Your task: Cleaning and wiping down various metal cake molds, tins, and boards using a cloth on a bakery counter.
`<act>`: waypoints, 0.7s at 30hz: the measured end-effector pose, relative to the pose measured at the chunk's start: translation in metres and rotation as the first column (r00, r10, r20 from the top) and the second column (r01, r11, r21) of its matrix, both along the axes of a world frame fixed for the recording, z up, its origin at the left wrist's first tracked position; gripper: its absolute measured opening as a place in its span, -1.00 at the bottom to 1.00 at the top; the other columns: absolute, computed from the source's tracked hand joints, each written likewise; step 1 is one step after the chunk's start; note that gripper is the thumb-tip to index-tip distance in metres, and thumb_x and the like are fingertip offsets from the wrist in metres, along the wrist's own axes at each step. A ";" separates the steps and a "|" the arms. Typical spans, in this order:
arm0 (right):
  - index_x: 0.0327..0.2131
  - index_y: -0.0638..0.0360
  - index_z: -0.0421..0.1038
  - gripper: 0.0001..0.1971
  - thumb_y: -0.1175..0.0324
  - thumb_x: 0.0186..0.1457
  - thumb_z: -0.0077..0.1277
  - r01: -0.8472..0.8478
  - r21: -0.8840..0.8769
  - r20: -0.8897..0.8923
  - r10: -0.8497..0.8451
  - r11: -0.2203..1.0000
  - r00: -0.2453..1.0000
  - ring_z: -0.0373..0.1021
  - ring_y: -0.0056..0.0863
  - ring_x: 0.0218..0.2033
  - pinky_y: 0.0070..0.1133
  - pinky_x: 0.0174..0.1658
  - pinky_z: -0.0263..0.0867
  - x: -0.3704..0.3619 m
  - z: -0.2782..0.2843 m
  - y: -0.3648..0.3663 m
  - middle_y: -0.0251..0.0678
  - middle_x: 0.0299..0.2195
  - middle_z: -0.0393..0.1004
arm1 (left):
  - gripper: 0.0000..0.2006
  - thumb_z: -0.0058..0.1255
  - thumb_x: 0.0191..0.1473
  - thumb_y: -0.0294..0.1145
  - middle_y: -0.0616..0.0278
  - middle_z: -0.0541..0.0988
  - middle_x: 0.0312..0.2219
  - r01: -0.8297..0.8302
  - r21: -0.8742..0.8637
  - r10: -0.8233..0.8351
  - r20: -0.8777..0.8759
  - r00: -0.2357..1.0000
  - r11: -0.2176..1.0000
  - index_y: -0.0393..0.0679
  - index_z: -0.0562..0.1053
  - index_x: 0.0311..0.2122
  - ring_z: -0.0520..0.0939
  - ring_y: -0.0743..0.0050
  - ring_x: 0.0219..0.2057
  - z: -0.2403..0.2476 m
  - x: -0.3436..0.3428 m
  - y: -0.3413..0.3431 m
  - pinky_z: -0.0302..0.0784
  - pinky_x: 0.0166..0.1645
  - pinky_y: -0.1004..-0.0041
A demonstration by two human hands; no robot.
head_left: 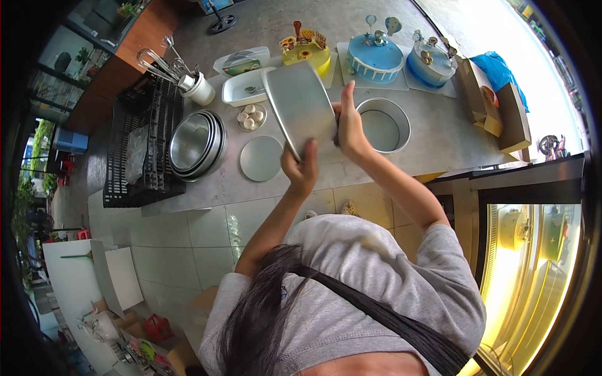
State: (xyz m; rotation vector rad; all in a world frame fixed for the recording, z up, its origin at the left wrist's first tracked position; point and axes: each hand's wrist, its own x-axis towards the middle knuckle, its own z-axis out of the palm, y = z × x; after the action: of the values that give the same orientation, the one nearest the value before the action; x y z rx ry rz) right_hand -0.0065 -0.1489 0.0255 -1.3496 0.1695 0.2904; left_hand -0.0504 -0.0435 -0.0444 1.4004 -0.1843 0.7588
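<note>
A silvery metal cake pan [300, 103] is raised above the table, tilted, its flat face toward me. Its near rim is gripped by my left hand [302, 170], with the thumb on the face. My right hand [353, 128] is at the pan's right side, thumb stretched up; its other fingers are partly hidden against the pan, near a dark patch I cannot make out. To the right on the table stands a round cake tin [409, 125]. A flat round metal disc [261, 158] lies below the raised pan, to the left.
Nested round pans [199, 145], a black crate [141, 144] and a whisk holder [200, 91] are at left. A bowl of white pieces [251, 117] and a white tray [235, 93] stand nearby. Decorated cakes [376, 57] line the back; cardboard boxes [495, 106] stand right.
</note>
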 end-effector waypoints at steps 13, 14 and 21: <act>-0.74 0.14 0.22 -0.58 0.15 0.08 -0.39 0.173 -0.602 0.783 0.534 0.779 0.319 0.18 -0.15 -0.69 -0.39 -0.44 0.13 0.008 -0.039 -0.024 -0.21 -0.78 0.24 | -0.64 0.09 -0.09 -0.08 0.39 0.47 -0.52 0.289 -0.357 -0.432 -0.439 0.788 0.888 -0.22 0.47 -0.36 0.41 0.72 -0.49 0.091 0.067 0.035 0.29 -0.39 0.68; -0.74 0.14 0.22 -0.58 0.15 0.08 -0.39 0.177 -0.602 0.784 0.533 0.779 0.319 0.18 -0.15 -0.69 -0.39 -0.44 0.13 0.008 -0.044 -0.020 -0.21 -0.78 0.24 | -0.64 0.09 -0.09 -0.08 0.39 0.47 -0.52 0.294 -0.356 -0.436 -0.437 0.787 0.887 -0.22 0.47 -0.36 0.41 0.72 -0.49 0.089 0.062 0.027 0.29 -0.39 0.68; -0.54 0.28 0.41 -0.22 -0.30 0.05 -0.58 0.200 0.169 -0.102 -0.184 0.965 0.978 0.19 -0.68 -0.72 -0.66 -0.68 0.09 0.021 -0.020 -0.010 -0.40 -0.75 0.26 | -0.79 0.17 -0.18 -0.32 0.24 0.45 -0.66 -0.138 0.454 0.071 0.162 0.984 0.880 -0.21 0.42 -0.58 0.45 0.37 -0.60 -0.008 0.027 -0.006 0.34 -0.46 0.46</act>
State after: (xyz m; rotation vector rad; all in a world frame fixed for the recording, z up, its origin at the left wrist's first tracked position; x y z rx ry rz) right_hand 0.0146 -0.1589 0.0053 -1.1341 0.3365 0.1946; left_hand -0.0239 -0.0495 -0.0521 1.8229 -0.4255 0.9461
